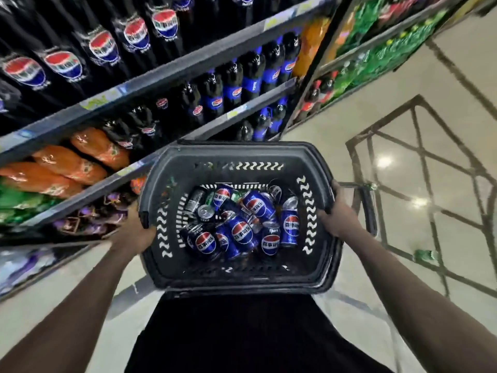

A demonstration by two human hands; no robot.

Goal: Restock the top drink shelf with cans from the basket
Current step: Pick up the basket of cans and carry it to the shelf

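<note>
A black plastic basket [172, 168] hangs in front of me at waist height, held level between both hands. My left hand [134, 235] grips its left rim from below and outside. My right hand [338, 211] grips its right rim. Inside lie several blue cola cans [242, 232] jumbled on their sides, with a dark can [195, 201] and a green one among them. The drink shelves [150, 76] rise to my left and front; the top shelf is out of view.
Dark cola bottles [231, 84] fill the upper shelves, orange bottles [67, 165] and green and purple ones the lower ones. A second rack with green bottles [376, 55] stands at the right. Glossy patterned floor [416, 184] spreads to the right; a green can [426, 256] lies on it.
</note>
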